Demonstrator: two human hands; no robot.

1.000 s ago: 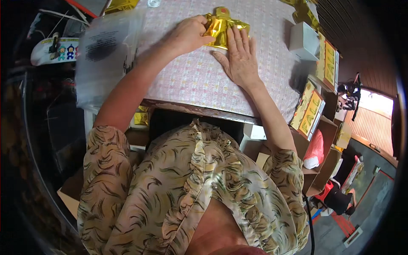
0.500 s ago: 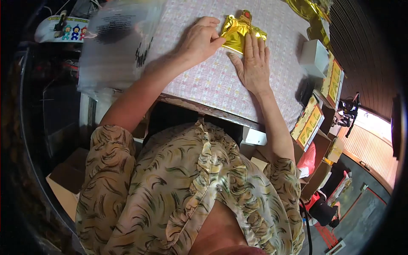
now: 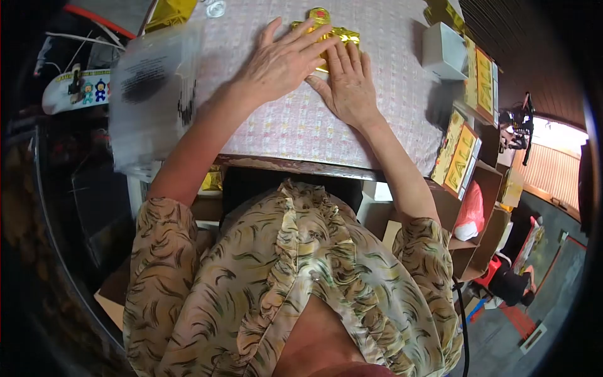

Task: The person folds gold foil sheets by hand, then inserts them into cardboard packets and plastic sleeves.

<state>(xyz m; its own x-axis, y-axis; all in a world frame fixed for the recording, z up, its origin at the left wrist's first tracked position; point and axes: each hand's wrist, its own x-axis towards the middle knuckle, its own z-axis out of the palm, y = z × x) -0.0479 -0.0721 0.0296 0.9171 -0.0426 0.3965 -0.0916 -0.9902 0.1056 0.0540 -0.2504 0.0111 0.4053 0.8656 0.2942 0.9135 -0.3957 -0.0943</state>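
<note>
A piece of shiny gold foil [image 3: 347, 36] lies flat on the cloth-covered table [image 3: 264, 129], with a rounded tab and a red spot [image 3: 320, 13] at its far end. My left hand [image 3: 284, 65] is stretched over its left part, palm down, fingers spread. Beside it my right hand [image 3: 350, 88] rests flat, fingertips on the near right part of the foil and thumb pointing left. Between them the two hands hide much of the foil. Neither hand grips anything.
Clear plastic bags [image 3: 154, 94] are stacked at the table's left. More gold foil [image 3: 171, 14] and a small clear round object [image 3: 215, 8] lie behind them. A white box [image 3: 443, 51] and yellow printed cartons [image 3: 457, 154] line the right edge. Another person [image 3: 510, 283] is at far right.
My left hand has gone from curled fingers at the foil's left edge to lying spread across it. My right hand stays flat on the foil. The whole view has shifted somewhat.
</note>
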